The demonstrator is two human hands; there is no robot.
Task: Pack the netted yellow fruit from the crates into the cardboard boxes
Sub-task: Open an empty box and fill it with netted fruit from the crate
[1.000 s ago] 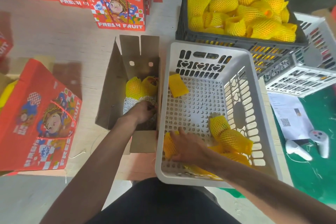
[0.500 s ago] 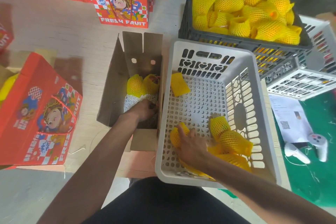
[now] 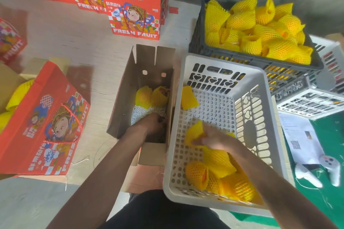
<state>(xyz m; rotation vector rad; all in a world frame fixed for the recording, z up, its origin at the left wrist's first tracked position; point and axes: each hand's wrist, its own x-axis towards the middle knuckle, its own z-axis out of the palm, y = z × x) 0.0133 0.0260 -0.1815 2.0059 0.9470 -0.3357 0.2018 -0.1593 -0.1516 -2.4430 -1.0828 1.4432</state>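
An open brown cardboard box stands in front of me with two netted yellow fruits at its far end on white shredded padding. My left hand is down inside the box, knuckles up, its fingers hidden. To the right is a grey plastic crate with several netted fruits at its near end. My right hand grips one netted fruit just above the crate floor. A loose yellow net sleeve lies at the crate's far left.
A dark crate heaped with netted fruit stands behind. Red "FRESH FRUIT" boxes line the back, another red box lies at left. White baskets, a paper sheet and two white controllers are at right.
My right hand has closed round a netted fruit and lifted it away from the pile toward the crate's middle. My left hand stays inside the box.
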